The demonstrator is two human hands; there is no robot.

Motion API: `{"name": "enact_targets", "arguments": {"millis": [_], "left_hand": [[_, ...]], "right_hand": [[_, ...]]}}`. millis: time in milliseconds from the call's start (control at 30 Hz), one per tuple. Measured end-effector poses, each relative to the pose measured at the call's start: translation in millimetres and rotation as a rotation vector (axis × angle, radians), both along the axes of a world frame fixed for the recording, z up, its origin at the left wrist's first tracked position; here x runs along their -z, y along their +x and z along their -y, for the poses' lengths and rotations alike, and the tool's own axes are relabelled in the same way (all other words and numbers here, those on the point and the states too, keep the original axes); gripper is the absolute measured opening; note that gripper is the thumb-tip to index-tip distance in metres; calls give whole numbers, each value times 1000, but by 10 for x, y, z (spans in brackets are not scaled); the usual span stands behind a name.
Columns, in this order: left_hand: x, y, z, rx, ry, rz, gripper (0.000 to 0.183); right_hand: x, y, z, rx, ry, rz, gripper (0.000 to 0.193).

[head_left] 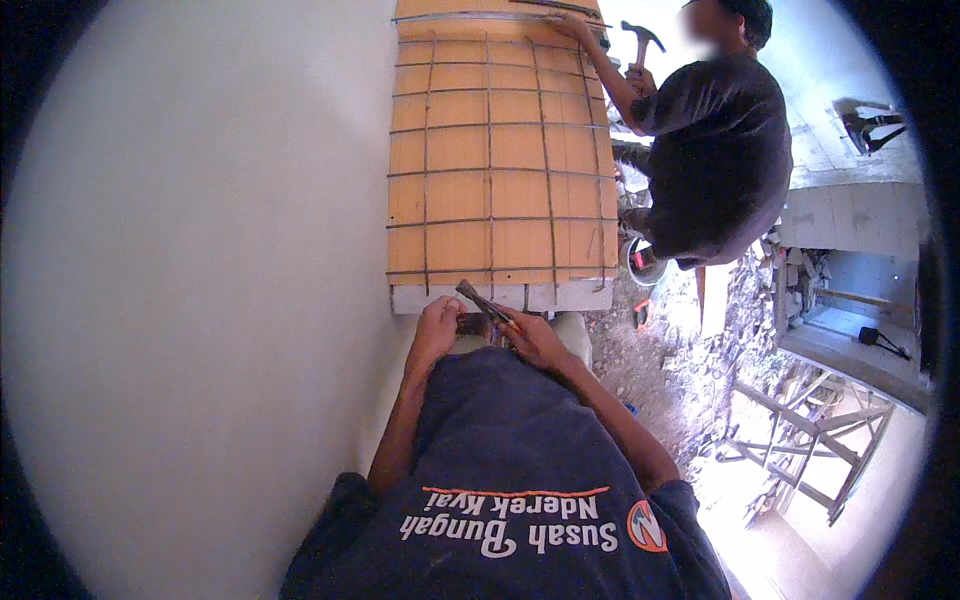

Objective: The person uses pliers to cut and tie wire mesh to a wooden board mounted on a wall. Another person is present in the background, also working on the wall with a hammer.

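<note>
My right hand [538, 342] is closed around a hand tool [484, 302] with a dark metal head and an orange part on its grip. Its head points up and left; whether it is a hammer or pincers is unclear. My left hand [435, 330] is closed, fingertips pinched close to the tool's head; what they hold, if anything, is too small to make out. Both hands are at the near edge of an orange panel [460, 195]. A grid of thin steel bars [490, 170] lies over the panel, some bar ends reaching past its near edge.
A plain pale wall [200, 280] rises along the left. At the far right of the panel, a co-worker [715, 150] holds a claw hammer [642, 40], other hand on the panel's far end. A bucket [642, 262], rubble [640, 370] and a wooden frame [820, 430] are at right.
</note>
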State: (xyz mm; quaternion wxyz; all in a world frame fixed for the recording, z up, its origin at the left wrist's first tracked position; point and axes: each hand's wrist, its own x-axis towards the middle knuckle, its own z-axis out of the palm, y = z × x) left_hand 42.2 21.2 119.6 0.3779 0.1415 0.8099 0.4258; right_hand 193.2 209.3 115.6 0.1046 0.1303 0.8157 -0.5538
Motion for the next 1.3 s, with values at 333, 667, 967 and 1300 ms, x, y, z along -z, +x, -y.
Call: {"name": "enact_targets", "arguments": {"millis": [333, 667, 967, 1300], "left_hand": [[-36, -169, 229, -276, -2, 231, 34], [-191, -194, -174, -303, 204, 329, 28], [-187, -471, -459, -302, 181, 154, 29], [-40, -1479, -1316, -414, 227, -35, 31]], "right_hand": [[293, -126, -742, 361, 271, 131, 52], [780, -735, -1342, 560, 764, -2, 64], [285, -968, -1171, 535, 1004, -171, 63], [-131, -2110, -700, 350, -130, -43, 35]]}}
